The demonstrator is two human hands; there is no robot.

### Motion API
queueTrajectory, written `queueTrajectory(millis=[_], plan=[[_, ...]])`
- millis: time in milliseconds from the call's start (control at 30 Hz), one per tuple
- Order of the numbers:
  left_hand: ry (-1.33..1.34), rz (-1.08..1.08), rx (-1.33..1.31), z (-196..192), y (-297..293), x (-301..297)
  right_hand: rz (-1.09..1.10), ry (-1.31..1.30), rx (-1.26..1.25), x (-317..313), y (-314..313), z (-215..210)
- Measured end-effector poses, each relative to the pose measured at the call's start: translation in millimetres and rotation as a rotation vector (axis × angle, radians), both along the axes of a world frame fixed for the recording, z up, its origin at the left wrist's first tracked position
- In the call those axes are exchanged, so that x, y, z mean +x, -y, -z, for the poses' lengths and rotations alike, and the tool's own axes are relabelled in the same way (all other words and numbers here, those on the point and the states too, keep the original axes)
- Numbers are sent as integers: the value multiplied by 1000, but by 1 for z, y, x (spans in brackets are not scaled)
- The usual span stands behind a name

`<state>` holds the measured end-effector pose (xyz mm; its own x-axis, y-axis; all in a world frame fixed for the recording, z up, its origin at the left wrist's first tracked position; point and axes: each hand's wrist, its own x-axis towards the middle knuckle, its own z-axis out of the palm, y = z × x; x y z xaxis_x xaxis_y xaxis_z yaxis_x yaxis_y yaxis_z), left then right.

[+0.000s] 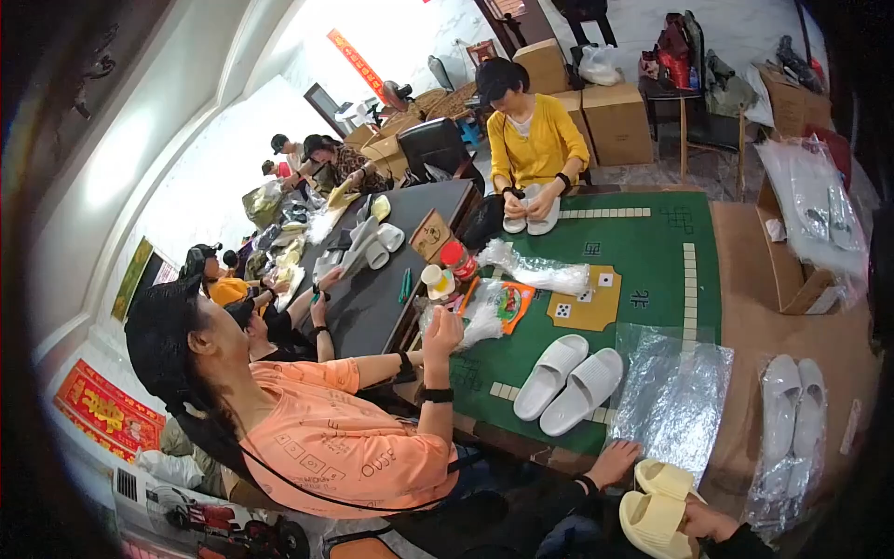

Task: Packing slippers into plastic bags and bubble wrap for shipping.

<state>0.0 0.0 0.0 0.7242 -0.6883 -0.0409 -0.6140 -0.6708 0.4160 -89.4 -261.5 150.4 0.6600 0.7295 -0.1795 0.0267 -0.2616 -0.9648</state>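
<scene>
My right hand [710, 520] is closed on a pair of pale yellow slide slippers [652, 524] at the lower right, near the table's front edge. Just left of them, my left hand [613, 463] lies with fingers stretched out by the near corner of a clear plastic bag [672, 391]. Whether the fingertips touch the bag I cannot tell. That bag is spread flat, partly over the green mat [643, 228]. A pair of light grey slides [570, 384] rests on the mat beyond my left hand. Another grey pair, in clear plastic [790, 433], lies to the right.
A person in orange [345, 433] sits close on my left; a person in yellow [535, 140] handles grey slides across the table. Bundled plastic bags [535, 270], a red-lidded jar [457, 260] and an orange tray [519, 315] stand mid-table. An open carton [790, 252] with plastic bags is at right.
</scene>
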Motion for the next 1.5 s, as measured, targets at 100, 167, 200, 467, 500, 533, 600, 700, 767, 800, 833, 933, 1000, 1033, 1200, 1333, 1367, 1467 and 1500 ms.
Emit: queueTrajectory(millis=[100, 167, 200, 467, 500, 533, 600, 700, 767, 800, 833, 933, 1000, 1033, 1200, 1333, 1367, 1467, 1500], plan=[[30, 5, -50, -21, -1, 10, -26, -46, 18, -15, 12, 48], [74, -36, -141, -19, 2, 4, -43, -87, 27, -24, 16, 53], [80, -30, -144, -25, 3, 6, -37, -81, 25, -22, 17, 51], [213, -66, 92, -50, -5, 4, 72, -142, -69, -33, 15, 24], [213, -66, 88, -53, -6, 4, 73, -143, -72, -36, 16, 25], [249, -45, 71, -56, -6, 4, 91, -185, -58, -39, 16, 30], [283, -22, 49, -61, -6, 4, 112, -228, -47, -41, 16, 35], [326, 94, 16, -68, -4, 6, 82, -195, -4, -40, 16, 35], [259, 149, 86, -72, 1, 7, 90, -289, -23, -41, 8, 15], [285, 101, -4, -61, -1, 5, 102, -242, 40, -29, -7, -30], [124, 132, 68, -70, 5, 11, 111, -256, 73, -39, 3, -6], [326, 93, 156, -55, -21, 18, 49, -54, 23, -26, -13, 5], [372, 65, 28, -71, -27, 24, 59, 66, 43, -23, -14, 23], [320, 54, -37, -74, -26, 26, 69, 139, 50, -22, -13, 26], [516, -162, -183, -94, 11, 32, 59, 259, -80, -32, 10, 67], [432, -202, -247, -84, 6, 30, 11, 158, -180, -30, 3, 37], [431, -203, -246, -85, 3, 28, 11, 157, -180, -26, 1, 30], [127, -251, -252, -90, 5, 24, 6, 253, -190, -24, -3, 28], [127, -241, -257, -89, 5, 25, 16, 254, -195, -25, -3, 27]])
